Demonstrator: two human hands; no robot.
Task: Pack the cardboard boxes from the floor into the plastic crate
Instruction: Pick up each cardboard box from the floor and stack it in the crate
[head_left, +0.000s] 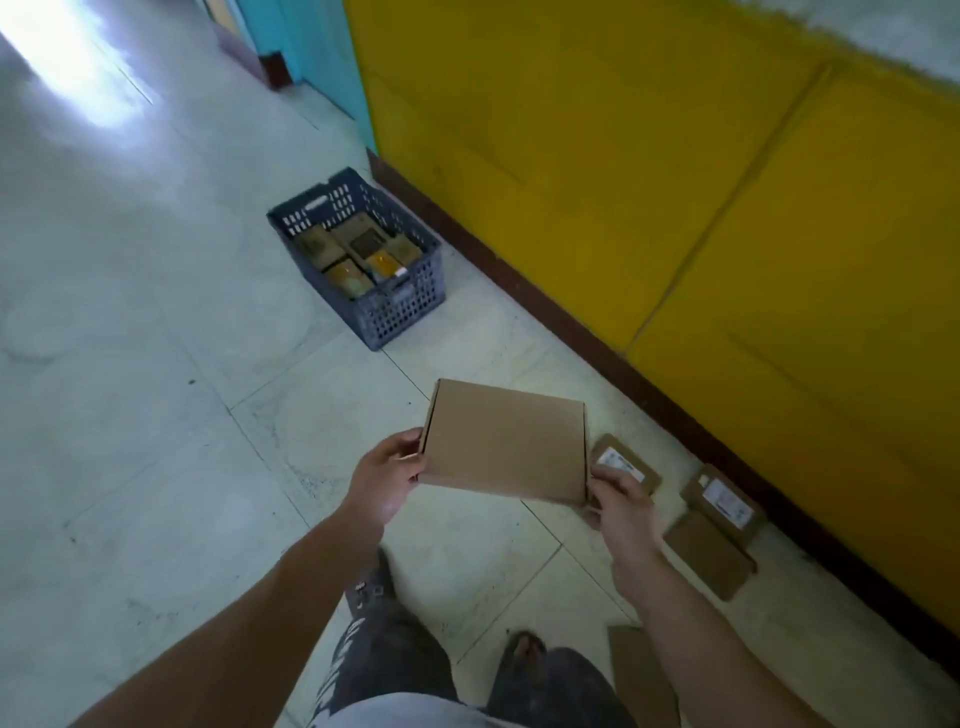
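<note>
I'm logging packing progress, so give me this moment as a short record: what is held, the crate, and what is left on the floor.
held: plain box, off the floor
left hand: grips the box's left edge
right hand: grips its near right corner
crate: blue, on the floor ahead, beside the yellow wall
packed boxes: several in the crate
floor boxes: at least three along the wall, two with white labels
</note>
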